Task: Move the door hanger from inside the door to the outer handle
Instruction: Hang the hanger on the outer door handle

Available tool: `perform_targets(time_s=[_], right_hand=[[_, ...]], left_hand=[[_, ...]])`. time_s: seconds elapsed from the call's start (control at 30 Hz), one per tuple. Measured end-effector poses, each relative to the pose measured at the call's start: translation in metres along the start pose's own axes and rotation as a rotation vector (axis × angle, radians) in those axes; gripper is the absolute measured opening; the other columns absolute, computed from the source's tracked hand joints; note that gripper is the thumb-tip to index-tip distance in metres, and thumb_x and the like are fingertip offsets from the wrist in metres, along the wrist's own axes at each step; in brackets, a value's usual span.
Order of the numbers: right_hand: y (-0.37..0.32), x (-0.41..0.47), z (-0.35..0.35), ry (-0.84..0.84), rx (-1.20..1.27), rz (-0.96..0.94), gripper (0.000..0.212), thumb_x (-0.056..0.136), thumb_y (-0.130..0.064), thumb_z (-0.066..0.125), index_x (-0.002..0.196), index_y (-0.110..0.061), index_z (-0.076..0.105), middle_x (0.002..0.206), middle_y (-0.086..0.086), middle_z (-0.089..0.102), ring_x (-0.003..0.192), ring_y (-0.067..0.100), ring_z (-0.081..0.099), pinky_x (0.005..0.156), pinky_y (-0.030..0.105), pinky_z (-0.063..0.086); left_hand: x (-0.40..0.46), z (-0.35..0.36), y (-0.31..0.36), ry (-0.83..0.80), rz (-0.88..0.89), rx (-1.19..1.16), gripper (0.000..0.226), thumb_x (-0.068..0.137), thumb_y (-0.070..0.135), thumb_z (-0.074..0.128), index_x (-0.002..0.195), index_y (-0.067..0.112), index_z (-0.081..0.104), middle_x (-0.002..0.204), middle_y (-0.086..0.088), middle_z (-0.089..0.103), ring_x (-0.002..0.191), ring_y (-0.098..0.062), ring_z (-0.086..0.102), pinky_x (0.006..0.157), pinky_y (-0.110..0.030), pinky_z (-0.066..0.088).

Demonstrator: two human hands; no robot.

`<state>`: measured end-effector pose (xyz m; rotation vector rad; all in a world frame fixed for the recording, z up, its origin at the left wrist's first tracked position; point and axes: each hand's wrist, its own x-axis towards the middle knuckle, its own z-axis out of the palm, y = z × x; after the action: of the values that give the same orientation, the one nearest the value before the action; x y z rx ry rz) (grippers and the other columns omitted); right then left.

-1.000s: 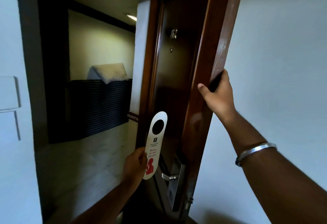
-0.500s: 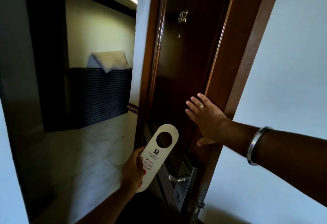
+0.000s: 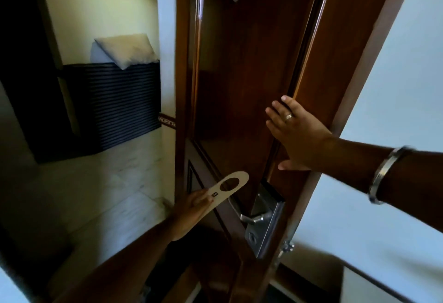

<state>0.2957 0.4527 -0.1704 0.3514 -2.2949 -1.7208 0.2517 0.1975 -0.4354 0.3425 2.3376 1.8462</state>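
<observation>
— Past the doorway? White pillow point(image 3: 125, 50) lying on top of a dark striped cabinet point(image 3: 122, 101), against a pale wall point(image 3: 96, 3).

— And lower down? Pale marble floor point(image 3: 100, 183), a patterned border strip point(image 3: 167, 124) just beside the cabinet.

Door hanger point(image 3: 225, 191) in left hand point(image 3: 191, 211): small dark logo mark just below the hole, too foreshortened to read; no wording legible. Metal digits at top of door point(image 3: 239, 75) cut off by frame edge, unreadable.
</observation>
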Motion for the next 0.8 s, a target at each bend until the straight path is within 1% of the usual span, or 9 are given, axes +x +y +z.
perform_targets(time_s=[0.1, 0.2, 0.33, 0.43, 0.5, 0.57, 0.63, 0.7, 0.8], right_hand=[[0.002, -0.001, 0.01, 0.008, 0.016, 0.005, 0.114, 0.076, -0.088, 0.018, 0.157, -0.009, 0.0, 0.165, 0.021, -0.006, 0.151, 0.04, -0.007, 0.117, 0.058, -0.012], [0.004, -0.002, 0.02, 0.021, 0.017, 0.004, 0.114, 0.075, -0.089, 0.018, 0.157, -0.01, 0.002, 0.165, 0.021, -0.003, 0.152, 0.04, -0.005, 0.117, 0.058, -0.011], [0.008, -0.005, 0.029, 0.015, -0.001, -0.001, 0.113, 0.076, -0.089, 0.019, 0.157, -0.013, 0.004, 0.165, 0.019, 0.0, 0.152, 0.039, -0.001, 0.118, 0.057, -0.008], [0.01, -0.008, 0.035, 0.007, -0.023, -0.006, 0.11, 0.076, -0.087, 0.02, 0.157, -0.014, 0.005, 0.165, 0.018, 0.001, 0.152, 0.038, 0.0, 0.118, 0.057, -0.007], [0.011, -0.01, 0.038, -0.003, -0.031, -0.003, 0.109, 0.077, -0.087, 0.021, 0.158, -0.015, 0.006, 0.166, 0.018, 0.001, 0.152, 0.038, 0.001, 0.118, 0.057, -0.007], [0.011, -0.01, 0.041, -0.015, -0.024, 0.004, 0.109, 0.077, -0.086, 0.023, 0.158, -0.015, 0.007, 0.166, 0.018, 0.002, 0.152, 0.038, 0.001, 0.119, 0.057, -0.006], [0.01, -0.01, 0.042, -0.02, -0.024, 0.011, 0.109, 0.077, -0.086, 0.024, 0.158, -0.014, 0.007, 0.166, 0.018, 0.003, 0.152, 0.038, 0.002, 0.119, 0.057, -0.006], [0.009, -0.009, 0.045, -0.025, -0.029, 0.011, 0.109, 0.077, -0.086, 0.024, 0.158, -0.014, 0.007, 0.166, 0.018, 0.003, 0.152, 0.038, 0.003, 0.119, 0.058, -0.006], [0.008, -0.011, 0.051, -0.031, -0.034, 0.005, 0.109, 0.078, -0.086, 0.025, 0.158, -0.015, 0.007, 0.166, 0.017, 0.003, 0.152, 0.038, 0.002, 0.119, 0.058, -0.006]], left_hand=[[0.009, -0.001, -0.012, -0.166, -0.03, 0.104, 0.037, 0.094, 0.05, 0.059, 0.115, 0.021, 0.07, 0.11, -0.003, 0.07, 0.111, -0.027, 0.064, 0.094, -0.042, 0.053], [0.017, 0.006, -0.016, -0.245, -0.089, 0.165, 0.043, 0.093, 0.048, 0.061, 0.12, 0.016, 0.068, 0.126, -0.015, 0.066, 0.12, -0.033, 0.058, 0.107, -0.055, 0.042], [0.016, 0.028, -0.009, -0.387, -0.066, 0.184, 0.043, 0.092, 0.045, 0.064, 0.122, 0.013, 0.066, 0.126, -0.015, 0.066, 0.119, -0.032, 0.06, 0.105, -0.054, 0.044], [-0.001, 0.057, -0.011, -0.451, -0.084, 0.129, 0.059, 0.081, 0.058, 0.07, 0.128, 0.024, 0.06, 0.13, 0.0, 0.063, 0.119, -0.021, 0.06, 0.103, -0.047, 0.048], [-0.015, 0.082, -0.012, -0.382, -0.127, 0.102, 0.073, 0.077, 0.063, 0.071, 0.134, 0.024, 0.05, 0.12, 0.013, 0.06, 0.108, -0.011, 0.063, 0.092, -0.033, 0.054], [-0.023, 0.111, -0.019, -0.201, -0.066, 0.131, 0.063, 0.082, 0.055, 0.071, 0.128, 0.015, 0.053, 0.107, 0.011, 0.064, 0.096, -0.009, 0.067, 0.081, -0.025, 0.055], [-0.028, 0.136, -0.022, -0.11, -0.057, 0.155, 0.056, 0.089, 0.049, 0.066, 0.129, 0.012, 0.053, 0.118, 0.007, 0.062, 0.108, -0.012, 0.062, 0.089, -0.024, 0.048], [-0.027, 0.154, -0.024, -0.167, -0.173, 0.09, 0.059, 0.094, 0.044, 0.061, 0.14, 0.011, 0.044, 0.134, -0.001, 0.059, 0.122, -0.018, 0.057, 0.1, -0.031, 0.048], [-0.016, 0.169, -0.032, -0.225, -0.29, 0.032, 0.058, 0.098, 0.037, 0.056, 0.145, 0.007, 0.038, 0.142, -0.01, 0.055, 0.128, -0.024, 0.054, 0.106, -0.038, 0.045]])
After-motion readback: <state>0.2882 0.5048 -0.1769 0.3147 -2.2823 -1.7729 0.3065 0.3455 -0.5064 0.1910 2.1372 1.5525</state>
